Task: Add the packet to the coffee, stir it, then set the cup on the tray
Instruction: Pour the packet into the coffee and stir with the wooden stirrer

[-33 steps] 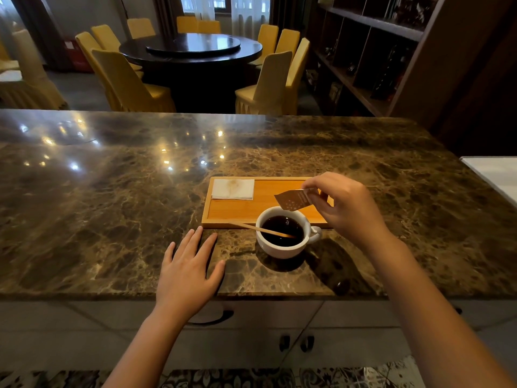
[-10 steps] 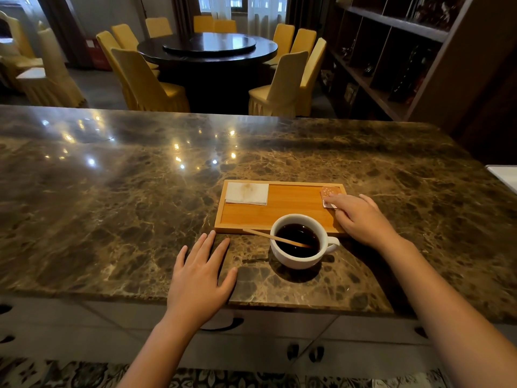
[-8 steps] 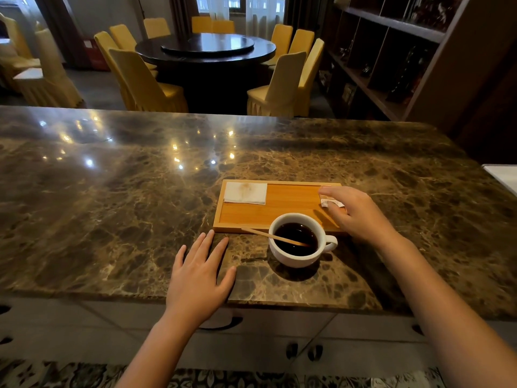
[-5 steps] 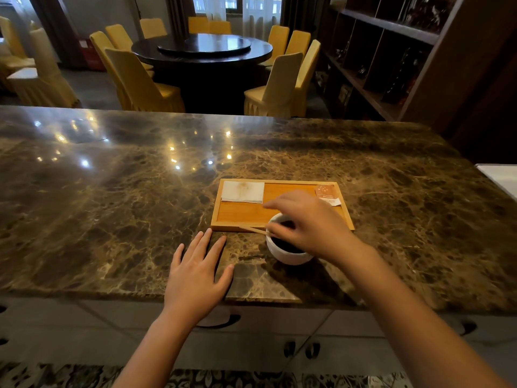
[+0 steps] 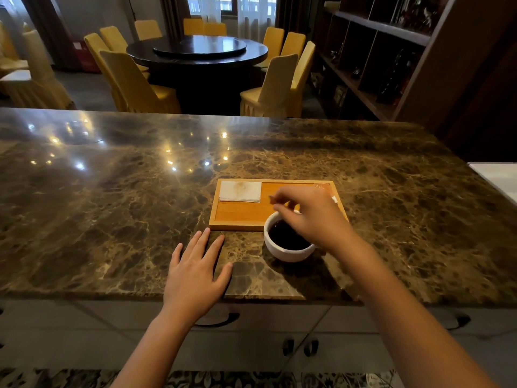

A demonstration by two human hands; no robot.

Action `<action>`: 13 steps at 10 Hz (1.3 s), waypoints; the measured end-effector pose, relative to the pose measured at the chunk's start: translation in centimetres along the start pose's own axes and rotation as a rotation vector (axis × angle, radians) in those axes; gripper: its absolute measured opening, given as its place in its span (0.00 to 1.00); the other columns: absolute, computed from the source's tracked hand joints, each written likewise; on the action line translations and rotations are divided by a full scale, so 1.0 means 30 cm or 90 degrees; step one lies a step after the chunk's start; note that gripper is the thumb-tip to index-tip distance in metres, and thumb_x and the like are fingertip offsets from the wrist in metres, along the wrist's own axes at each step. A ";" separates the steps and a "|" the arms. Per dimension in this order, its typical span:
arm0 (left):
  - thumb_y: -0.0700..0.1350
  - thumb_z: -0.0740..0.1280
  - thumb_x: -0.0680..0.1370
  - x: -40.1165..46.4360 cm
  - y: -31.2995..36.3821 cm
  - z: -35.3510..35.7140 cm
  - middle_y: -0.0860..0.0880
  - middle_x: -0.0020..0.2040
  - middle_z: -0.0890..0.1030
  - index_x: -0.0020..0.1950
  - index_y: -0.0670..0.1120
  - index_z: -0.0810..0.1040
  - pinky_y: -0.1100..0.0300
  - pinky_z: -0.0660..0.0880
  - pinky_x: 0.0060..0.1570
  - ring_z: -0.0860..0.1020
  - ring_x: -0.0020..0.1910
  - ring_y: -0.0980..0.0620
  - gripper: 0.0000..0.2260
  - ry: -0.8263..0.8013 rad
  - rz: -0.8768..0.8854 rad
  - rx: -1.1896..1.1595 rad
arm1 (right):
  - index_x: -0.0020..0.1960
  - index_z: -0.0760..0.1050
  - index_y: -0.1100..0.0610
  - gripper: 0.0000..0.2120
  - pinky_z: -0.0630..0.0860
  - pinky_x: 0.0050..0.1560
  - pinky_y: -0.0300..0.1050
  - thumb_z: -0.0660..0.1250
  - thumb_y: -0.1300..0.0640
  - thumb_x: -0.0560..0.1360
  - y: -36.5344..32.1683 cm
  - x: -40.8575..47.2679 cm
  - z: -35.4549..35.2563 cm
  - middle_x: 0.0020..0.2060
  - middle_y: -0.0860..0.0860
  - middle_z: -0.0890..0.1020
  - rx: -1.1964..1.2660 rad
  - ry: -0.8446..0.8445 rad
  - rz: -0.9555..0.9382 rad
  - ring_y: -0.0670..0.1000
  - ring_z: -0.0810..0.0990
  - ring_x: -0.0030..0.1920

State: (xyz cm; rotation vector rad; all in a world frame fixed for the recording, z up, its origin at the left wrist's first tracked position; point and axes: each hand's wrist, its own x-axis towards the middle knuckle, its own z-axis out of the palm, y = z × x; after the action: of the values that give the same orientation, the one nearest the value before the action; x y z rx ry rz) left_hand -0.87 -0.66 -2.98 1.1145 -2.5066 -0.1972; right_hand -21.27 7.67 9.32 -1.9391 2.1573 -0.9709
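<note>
A white cup point(image 5: 282, 252) of black coffee point(image 5: 284, 236) stands on the marble counter, just in front of the wooden tray point(image 5: 237, 217). My right hand point(image 5: 310, 217) hovers over the cup's far rim, fingers pinched on the thin wooden stir stick point(image 5: 270, 196). Only the stick's top end shows beside my fingertips. The small orange packet point(image 5: 321, 186) lies on the tray's far right corner, partly hidden behind my hand. My left hand point(image 5: 195, 273) rests flat on the counter left of the cup, fingers spread, holding nothing.
A folded white napkin point(image 5: 240, 191) lies in the tray's far left corner. The marble counter point(image 5: 112, 205) stretches wide to the left and far side. Behind it stand a round dark table and yellow chairs; dark shelves fill the right.
My right hand left the packet on the tray's far right corner, moved over to the cup and picked the stick up off the rim. My left hand stayed put.
</note>
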 end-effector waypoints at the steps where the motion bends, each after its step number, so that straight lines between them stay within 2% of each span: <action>1: 0.62 0.49 0.74 -0.001 -0.003 0.001 0.45 0.72 0.63 0.70 0.51 0.64 0.44 0.53 0.68 0.56 0.71 0.50 0.28 0.000 0.000 0.004 | 0.46 0.79 0.54 0.03 0.72 0.39 0.34 0.68 0.60 0.73 0.038 -0.018 -0.061 0.40 0.48 0.82 0.028 0.038 0.050 0.45 0.78 0.40; 2: 0.62 0.49 0.74 -0.003 -0.006 0.002 0.45 0.72 0.63 0.70 0.51 0.64 0.44 0.53 0.68 0.57 0.71 0.49 0.28 -0.002 0.000 0.008 | 0.42 0.78 0.55 0.02 0.73 0.39 0.33 0.69 0.61 0.73 0.097 -0.070 -0.132 0.37 0.48 0.82 0.063 0.069 0.121 0.43 0.80 0.38; 3: 0.62 0.49 0.74 -0.002 -0.005 0.002 0.44 0.72 0.64 0.70 0.51 0.65 0.44 0.54 0.68 0.57 0.71 0.49 0.28 -0.002 0.002 0.008 | 0.42 0.79 0.55 0.03 0.77 0.42 0.37 0.68 0.62 0.73 0.126 -0.113 -0.157 0.37 0.49 0.83 0.110 0.073 0.163 0.43 0.81 0.39; 4: 0.62 0.49 0.74 -0.001 -0.003 0.000 0.44 0.71 0.64 0.70 0.50 0.66 0.43 0.55 0.67 0.58 0.71 0.48 0.28 0.001 0.002 0.009 | 0.44 0.80 0.55 0.05 0.80 0.41 0.38 0.68 0.63 0.73 0.131 -0.170 -0.147 0.40 0.50 0.84 0.226 0.038 0.206 0.46 0.83 0.41; 5: 0.61 0.50 0.74 -0.001 -0.002 0.000 0.44 0.71 0.65 0.69 0.50 0.66 0.43 0.55 0.67 0.58 0.71 0.48 0.28 0.001 0.004 0.011 | 0.45 0.81 0.57 0.07 0.80 0.38 0.36 0.67 0.66 0.73 0.120 -0.193 -0.104 0.40 0.52 0.84 0.332 0.054 0.220 0.46 0.84 0.40; 6: 0.61 0.50 0.74 -0.001 -0.004 0.000 0.44 0.71 0.64 0.69 0.50 0.66 0.43 0.54 0.67 0.58 0.71 0.49 0.28 0.000 0.004 0.009 | 0.46 0.81 0.60 0.06 0.79 0.39 0.33 0.65 0.67 0.74 0.105 -0.209 -0.026 0.39 0.50 0.84 0.371 0.154 0.211 0.43 0.83 0.40; 7: 0.62 0.50 0.74 -0.001 -0.005 0.000 0.44 0.71 0.64 0.70 0.50 0.66 0.43 0.54 0.67 0.58 0.71 0.48 0.28 -0.001 0.003 0.010 | 0.46 0.80 0.58 0.06 0.77 0.39 0.32 0.65 0.65 0.75 0.110 -0.217 0.010 0.40 0.47 0.83 0.288 0.206 0.164 0.43 0.82 0.41; 8: 0.62 0.49 0.74 0.000 -0.005 0.000 0.44 0.71 0.64 0.70 0.50 0.66 0.43 0.55 0.67 0.58 0.71 0.48 0.28 -0.003 0.005 0.016 | 0.47 0.76 0.56 0.05 0.74 0.37 0.33 0.62 0.61 0.76 0.125 -0.232 0.022 0.39 0.47 0.79 0.136 0.237 0.087 0.44 0.78 0.41; 9: 0.62 0.49 0.74 0.000 -0.005 0.000 0.44 0.71 0.64 0.70 0.50 0.66 0.43 0.55 0.67 0.58 0.71 0.48 0.28 -0.003 0.005 0.016 | 0.46 0.73 0.58 0.05 0.71 0.37 0.32 0.59 0.61 0.76 0.122 -0.239 0.018 0.38 0.50 0.77 0.094 0.230 0.066 0.46 0.75 0.39; 10: 0.62 0.49 0.74 -0.001 -0.005 0.001 0.44 0.71 0.64 0.70 0.50 0.66 0.43 0.55 0.67 0.58 0.71 0.48 0.28 -0.004 0.003 0.017 | 0.46 0.71 0.58 0.05 0.71 0.36 0.33 0.56 0.61 0.76 0.110 -0.248 0.009 0.38 0.53 0.77 0.104 0.203 0.073 0.49 0.76 0.37; 11: 0.62 0.50 0.74 -0.001 -0.004 0.001 0.44 0.71 0.64 0.69 0.50 0.66 0.43 0.55 0.67 0.58 0.71 0.48 0.28 -0.002 0.003 0.015 | 0.46 0.71 0.56 0.05 0.75 0.36 0.37 0.57 0.61 0.78 0.111 -0.251 0.009 0.37 0.53 0.78 0.151 0.187 0.101 0.51 0.79 0.38; 12: 0.62 0.49 0.74 -0.001 -0.004 0.001 0.44 0.71 0.64 0.70 0.50 0.66 0.43 0.55 0.67 0.58 0.71 0.48 0.28 -0.003 0.001 0.015 | 0.46 0.75 0.55 0.06 0.81 0.40 0.45 0.61 0.62 0.77 0.104 -0.254 0.026 0.40 0.52 0.82 0.297 0.195 0.153 0.49 0.83 0.41; 13: 0.62 0.49 0.74 -0.001 -0.004 0.002 0.44 0.72 0.64 0.70 0.50 0.65 0.43 0.54 0.68 0.58 0.71 0.48 0.28 -0.003 0.002 0.016 | 0.47 0.77 0.57 0.06 0.82 0.40 0.43 0.62 0.63 0.76 0.090 -0.254 0.050 0.42 0.50 0.82 0.375 0.218 0.175 0.47 0.84 0.44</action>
State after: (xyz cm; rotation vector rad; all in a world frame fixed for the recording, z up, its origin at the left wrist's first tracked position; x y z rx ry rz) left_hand -0.79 -0.74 -3.08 1.1216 -2.5218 -0.1676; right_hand -21.43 14.07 4.16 -1.2423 1.8953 -1.7269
